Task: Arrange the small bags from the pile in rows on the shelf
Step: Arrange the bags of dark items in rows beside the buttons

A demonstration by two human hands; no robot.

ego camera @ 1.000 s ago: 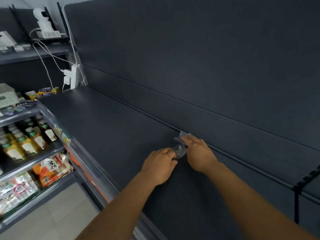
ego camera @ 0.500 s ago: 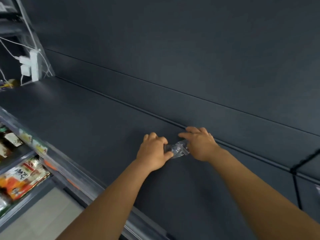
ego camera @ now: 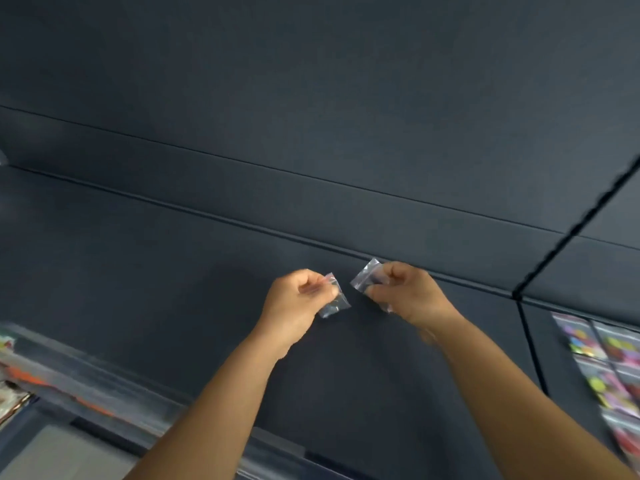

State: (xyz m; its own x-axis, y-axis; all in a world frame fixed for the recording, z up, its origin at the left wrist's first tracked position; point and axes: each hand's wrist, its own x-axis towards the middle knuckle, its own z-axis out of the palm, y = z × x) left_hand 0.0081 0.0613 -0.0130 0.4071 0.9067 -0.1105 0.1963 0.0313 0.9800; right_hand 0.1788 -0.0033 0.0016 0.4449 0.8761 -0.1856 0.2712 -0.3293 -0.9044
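A dark grey shelf [ego camera: 173, 271] spreads out under my arms, flat and matte, running back to a seam where it meets the upright back panel [ego camera: 311, 98] of the same grey. A black slotted upright [ego camera: 571, 233] cuts diagonally down the right side and divides this bay from the next one.

In that next bay, at the far right, lies a blurred heap of small bags [ego camera: 609, 368] with bright yellow, pink and green contents showing through. Along the lower left runs the shelf's pale front rail [ego camera: 86, 386] with an orange strip on it, and below it some packaged goods [ego camera: 10, 400] are too smeared to make out.

My left hand [ego camera: 294, 303] has its fingers curled, pinching one small clear bag [ego camera: 334, 301] by its upper edge so it hangs just over the shelf near the back seam. My right hand [ego camera: 408, 294] pinches a second clear bag [ego camera: 367, 277] in the same way. The two bags sit just beside each other without touching, between my hands. Both forearms reach in from the bottom and cover part of the shelf's front.
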